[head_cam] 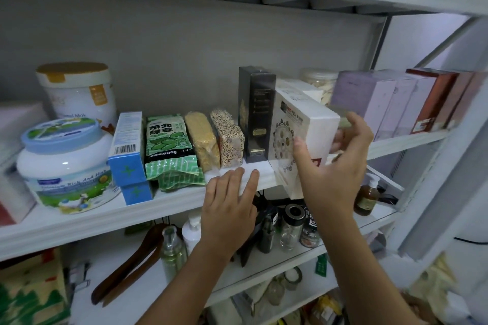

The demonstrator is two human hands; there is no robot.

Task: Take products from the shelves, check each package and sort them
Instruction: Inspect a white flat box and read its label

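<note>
A white box (306, 124) with an ornate round print stands tilted at the front of the middle shelf (158, 208), its lower corner past the edge. My right hand (335, 166) grips it, thumb on the printed face and fingers round its right side. My left hand (229, 206) rests with straight fingers on the shelf's front edge, just left of the box. A black box (256, 116) stands upright right beside the white one.
Left along the shelf stand two grain bricks (215, 137), a green bean bag (169, 145), blue cartons (126, 155) and two milk powder tubs (63, 163). Lilac and brown boxes (396, 103) fill the right. Bottles and jars (290, 224) crowd the shelf below.
</note>
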